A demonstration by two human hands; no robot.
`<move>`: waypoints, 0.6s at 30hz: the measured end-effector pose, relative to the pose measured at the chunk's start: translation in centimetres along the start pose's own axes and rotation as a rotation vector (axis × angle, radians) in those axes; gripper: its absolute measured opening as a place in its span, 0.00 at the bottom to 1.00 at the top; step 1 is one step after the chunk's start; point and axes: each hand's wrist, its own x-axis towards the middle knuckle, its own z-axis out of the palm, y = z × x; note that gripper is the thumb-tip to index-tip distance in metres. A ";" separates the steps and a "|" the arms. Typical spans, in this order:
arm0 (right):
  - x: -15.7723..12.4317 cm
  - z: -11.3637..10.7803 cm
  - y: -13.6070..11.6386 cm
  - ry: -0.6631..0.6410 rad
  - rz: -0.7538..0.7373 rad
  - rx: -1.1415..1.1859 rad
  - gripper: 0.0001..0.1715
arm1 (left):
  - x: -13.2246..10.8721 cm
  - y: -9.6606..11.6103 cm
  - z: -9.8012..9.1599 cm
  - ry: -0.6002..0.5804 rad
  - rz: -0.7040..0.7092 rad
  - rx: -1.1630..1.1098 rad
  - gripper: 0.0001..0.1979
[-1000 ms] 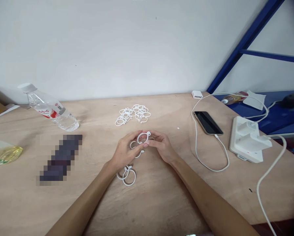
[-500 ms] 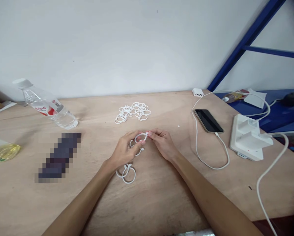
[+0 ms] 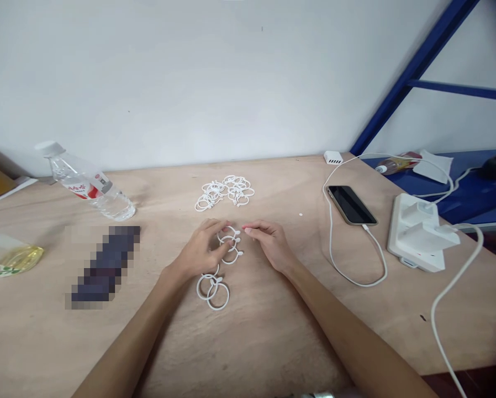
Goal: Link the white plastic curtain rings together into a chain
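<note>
Fingers of the left hand are closed on linked white rings, right hand open just beside; the chain is best pinched steadily against the table.

White plastic rings lie on the tan plywood table, a clear bottle with a red-and-white label sits upper left, and a black phone, white cable and blue frame show at right.
</note>
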 end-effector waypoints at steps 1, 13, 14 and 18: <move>0.1 0.0 0.1 0.026 0.001 0.005 0.06 | -0.1 -0.1 0.0 -0.010 0.006 0.058 0.18; 0.4 0.3 0.0 0.065 0.032 0.119 0.09 | 7.3 -0.8 2.2 0.116 -0.245 0.230 0.18; 0.4 0.3 -0.1 0.070 0.039 0.129 0.08 | 8.0 -1.0 2.7 0.108 -0.272 0.242 0.19; 0.2 0.5 -0.4 0.070 0.055 0.139 0.08 | 9.1 -1.8 3.9 0.106 -0.273 0.285 0.16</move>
